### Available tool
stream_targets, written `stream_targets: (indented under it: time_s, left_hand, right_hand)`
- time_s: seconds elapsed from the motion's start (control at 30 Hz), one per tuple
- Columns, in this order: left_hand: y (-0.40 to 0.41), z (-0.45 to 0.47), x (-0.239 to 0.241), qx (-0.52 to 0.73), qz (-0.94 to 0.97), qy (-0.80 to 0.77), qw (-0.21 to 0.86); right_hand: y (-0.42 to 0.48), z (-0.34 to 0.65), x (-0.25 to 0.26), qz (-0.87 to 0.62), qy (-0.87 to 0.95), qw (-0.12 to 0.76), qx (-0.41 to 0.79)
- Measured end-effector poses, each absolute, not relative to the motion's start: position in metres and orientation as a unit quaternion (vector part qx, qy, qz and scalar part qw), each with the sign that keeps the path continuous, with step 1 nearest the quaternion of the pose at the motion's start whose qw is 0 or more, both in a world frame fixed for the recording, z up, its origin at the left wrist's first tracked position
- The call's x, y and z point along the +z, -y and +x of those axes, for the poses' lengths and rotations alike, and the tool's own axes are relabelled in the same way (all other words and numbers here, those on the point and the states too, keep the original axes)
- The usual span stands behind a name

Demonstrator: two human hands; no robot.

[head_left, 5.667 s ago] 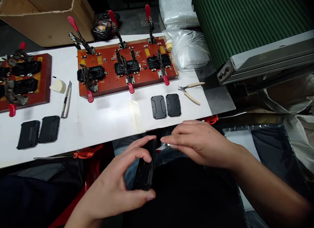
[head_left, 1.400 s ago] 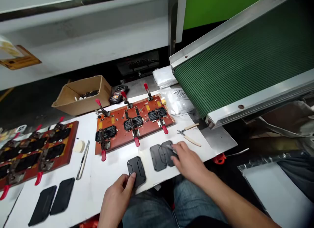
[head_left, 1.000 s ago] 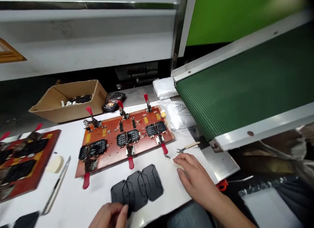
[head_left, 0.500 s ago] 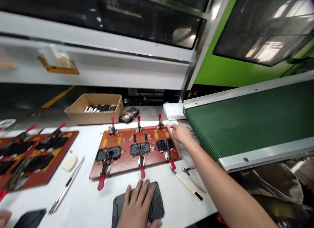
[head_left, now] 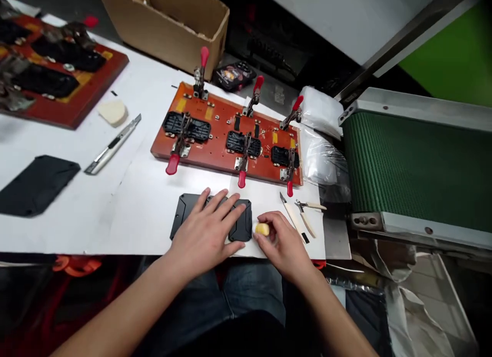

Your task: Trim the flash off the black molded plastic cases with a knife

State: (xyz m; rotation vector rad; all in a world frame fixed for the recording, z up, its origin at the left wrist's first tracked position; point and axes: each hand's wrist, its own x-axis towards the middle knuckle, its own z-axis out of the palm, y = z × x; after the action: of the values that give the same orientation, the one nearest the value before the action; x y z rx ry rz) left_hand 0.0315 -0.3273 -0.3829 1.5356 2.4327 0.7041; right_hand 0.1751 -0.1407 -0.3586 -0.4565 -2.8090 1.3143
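Your left hand (head_left: 205, 234) is lying flat and spread, fingers open, pressing down on the row of black plastic covers (head_left: 184, 216) that are sitting side by side near the front edge of the white table (head_left: 130, 203). Your palm is hiding the middle of the row, so only the leftmost cover and the right end of the rightmost one are showing. Your right hand (head_left: 282, 244) is resting just beside the right end of that row, with thumb and forefinger pinching a small yellowish block (head_left: 262, 229) that is touching or nearly touching the rightmost cover.

Just to the right of that hand, a blade with a pale handle (head_left: 294, 218) and a pair of small nippers (head_left: 311, 207) are lying on the table. Beyond your hands, an orange-red clamping fixture (head_left: 219, 141) is holding three black parts under toggle clamps with red handles (head_left: 172, 164). Further left, a utility knife (head_left: 112, 144) and a cream-coloured wedge (head_left: 112, 112) are lying apart, a dark flat piece (head_left: 36, 185) is sitting near the left edge, and a second fixture (head_left: 57, 75) is occupying the far corner. A cardboard box (head_left: 169, 21) is standing behind, and a green conveyor belt (head_left: 415, 167) is running along your right.
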Motion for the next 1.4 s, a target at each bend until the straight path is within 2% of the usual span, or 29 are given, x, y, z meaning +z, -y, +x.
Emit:
stream_targets:
  time_s: [0.3,0.5,0.77,1.0,1.4]
  left_hand:
    - [0.327,0.033,-0.384,0.242,0.513,-0.816,0.114]
    - [0.329,0.033,-0.384,0.225,0.513,-0.821,0.111]
    - [0.326,0.032,-0.384,0.203,0.511,-0.826,0.126]
    - [0.327,0.033,-0.385,0.197,0.512,-0.827,0.125]
    - [0.323,0.031,-0.384,0.195,0.508,-0.831,0.117]
  right_hand:
    - [0.135,0.177,-0.368,-0.139,0.895,0.036,0.423]
    - [0.142,0.169,-0.368,-0.051,0.916,0.062,0.393]
    - [0.144,0.16,-0.374,-0.048,0.916,0.053,0.395]
    - [0.133,0.158,-0.362,0.002,0.916,-0.01,0.401]
    - [0.134,0.155,-0.366,0.017,0.923,0.006,0.385]
